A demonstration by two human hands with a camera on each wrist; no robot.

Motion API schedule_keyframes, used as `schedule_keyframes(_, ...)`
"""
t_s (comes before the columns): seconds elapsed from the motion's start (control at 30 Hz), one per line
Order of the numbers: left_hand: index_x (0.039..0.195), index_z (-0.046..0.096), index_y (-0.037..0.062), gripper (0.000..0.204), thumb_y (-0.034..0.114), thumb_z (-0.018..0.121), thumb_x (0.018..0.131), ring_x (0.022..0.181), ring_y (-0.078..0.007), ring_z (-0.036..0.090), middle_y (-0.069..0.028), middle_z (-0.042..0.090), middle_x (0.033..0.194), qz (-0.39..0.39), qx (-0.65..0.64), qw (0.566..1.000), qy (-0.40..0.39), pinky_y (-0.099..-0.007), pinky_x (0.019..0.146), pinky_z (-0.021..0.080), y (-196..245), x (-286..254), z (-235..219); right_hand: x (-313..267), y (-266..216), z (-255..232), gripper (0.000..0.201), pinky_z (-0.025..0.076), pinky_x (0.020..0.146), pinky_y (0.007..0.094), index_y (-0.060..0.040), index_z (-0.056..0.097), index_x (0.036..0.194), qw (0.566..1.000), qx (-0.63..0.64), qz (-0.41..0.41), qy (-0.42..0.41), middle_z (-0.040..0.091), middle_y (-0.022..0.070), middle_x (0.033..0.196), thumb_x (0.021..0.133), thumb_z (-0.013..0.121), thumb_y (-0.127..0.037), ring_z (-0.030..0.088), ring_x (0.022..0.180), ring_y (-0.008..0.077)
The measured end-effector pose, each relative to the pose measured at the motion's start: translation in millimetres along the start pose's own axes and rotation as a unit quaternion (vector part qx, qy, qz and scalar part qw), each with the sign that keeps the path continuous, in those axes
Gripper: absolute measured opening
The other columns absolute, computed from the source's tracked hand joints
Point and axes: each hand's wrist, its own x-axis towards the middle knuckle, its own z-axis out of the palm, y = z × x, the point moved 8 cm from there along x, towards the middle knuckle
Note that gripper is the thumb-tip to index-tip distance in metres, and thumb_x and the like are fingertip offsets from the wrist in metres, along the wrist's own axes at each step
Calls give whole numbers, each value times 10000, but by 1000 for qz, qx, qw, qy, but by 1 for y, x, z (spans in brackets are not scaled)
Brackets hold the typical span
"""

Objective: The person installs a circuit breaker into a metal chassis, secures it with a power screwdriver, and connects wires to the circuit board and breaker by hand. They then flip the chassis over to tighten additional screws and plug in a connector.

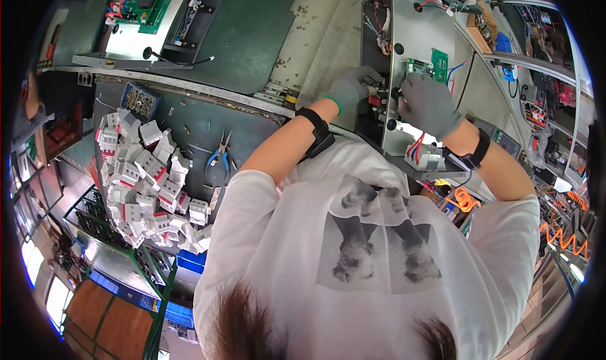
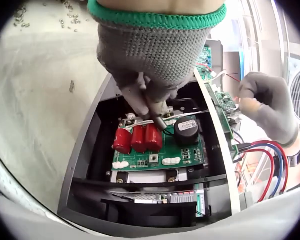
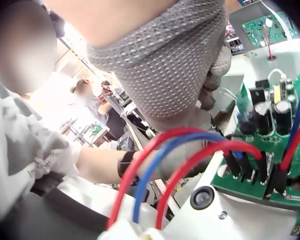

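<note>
My left hand [image 1: 350,87], in a grey glove with a green cuff, reaches into an open black metal housing [image 2: 82,150]. Between its fingers it pinches a slim dark cylindrical piece [image 2: 158,120] with a metallic end. Just under the fingertips lies a green circuit board [image 2: 135,162] carrying red cylinders [image 2: 122,141] and a round black component [image 2: 186,131]. On the other side of the housing's silver panel [image 1: 407,38] is my gloved right hand [image 1: 430,104], fingers bent, close to a smaller green board [image 3: 285,132]. I cannot tell whether those fingers hold anything.
Red and blue wires [image 3: 165,165] arch beside the right hand. A heap of white breakers [image 1: 142,177], blue-handled pliers [image 1: 219,157] and a box of screws [image 1: 140,101] occupy the left bench. Another housing with a board [image 1: 148,13] stands at the far left. Loose screws [image 1: 302,19] dot the worktop.
</note>
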Motion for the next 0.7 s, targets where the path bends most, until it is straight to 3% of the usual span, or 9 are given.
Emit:
schedule_keyframes(0.07, 1031, 663, 54, 268, 38, 716, 769, 804, -119, 617, -44, 683, 875, 62, 11, 996, -68, -269, 759, 502, 9, 0, 8, -9, -3, -22, 161, 479, 602, 436, -50, 562, 781, 1000, -6, -1, 22, 548, 143, 834, 723, 641, -177, 587, 729, 326)
schedule_keyframes(0.2, 1040, 657, 45, 254, 21, 694, 789, 824, -131, 627, -45, 678, 882, 71, 56, 990, -112, -273, 767, 505, 16, 3, 18, -15, 30, -49, 171, 487, 597, 440, -23, 557, 746, 996, 31, 70, 47, 561, 152, 760, 721, 617, -181, 598, 680, 341)
schedule_keyframes(0.27, 996, 666, 41, 206, 40, 695, 792, 837, -150, 639, -66, 683, 921, 80, -69, 986, -128, -290, 772, 510, 11, 11, 23, -20, 33, -76, 181, 473, 587, 439, -28, 549, 708, 992, 63, 68, 84, 557, 142, 715, 713, 632, -188, 589, 661, 340)
schedule_keyframes(0.4, 995, 656, 34, 200, 59, 682, 798, 827, -159, 644, -90, 678, 922, 87, 44, 993, -73, -297, 760, 516, 14, 9, 25, -32, 44, -89, 200, 465, 581, 409, -22, 579, 718, 982, 123, 135, 41, 580, 140, 682, 716, 656, -206, 594, 637, 317)
schedule_keyframes(0.47, 992, 642, 28, 199, 81, 668, 802, 818, -162, 647, -112, 670, 926, 45, 136, 989, -45, -299, 741, 520, 12, 12, 20, -35, 54, -85, 213, 464, 580, 390, -17, 598, 736, 978, 139, 154, 26, 593, 140, 679, 728, 665, -219, 598, 623, 298)
schedule_keyframes(0.53, 1004, 639, 28, 206, 86, 660, 808, 813, -155, 647, -114, 665, 923, 70, 163, 984, -3, -287, 731, 516, 57, -10, 3, -42, 83, -67, 224, 459, 579, 333, -13, 639, 817, 937, 259, 232, 22, 608, 113, 682, 771, 683, -228, 595, 601, 204)
schedule_keyframes(0.6, 1016, 635, 28, 213, 91, 652, 813, 808, -148, 646, -116, 661, 919, 98, 188, 976, 39, -275, 721, 512, 105, -30, -5, -44, 84, -60, 222, 452, 579, 315, -13, 648, 844, 916, 326, 232, 38, 606, 95, 685, 796, 680, -228, 575, 607, 163)
schedule_keyframes(0.67, 1045, 634, 33, 231, 116, 655, 830, 777, -128, 629, -89, 662, 922, 278, 59, 958, 23, -264, 711, 502, 156, -51, 2, -45, 82, -51, 221, 446, 578, 297, -13, 657, 871, 888, 393, 230, 56, 604, 78, 688, 821, 678, -227, 554, 612, 122)
schedule_keyframes(0.7, 1045, 634, 33, 231, 116, 655, 830, 777, -128, 629, -89, 662, 922, 283, 62, 957, 16, -264, 711, 502, 160, -51, 8, -42, 77, -47, 221, 447, 584, 289, -11, 660, 892, 886, 416, 201, 53, 604, 69, 690, 827, 678, -221, 546, 623, 110)
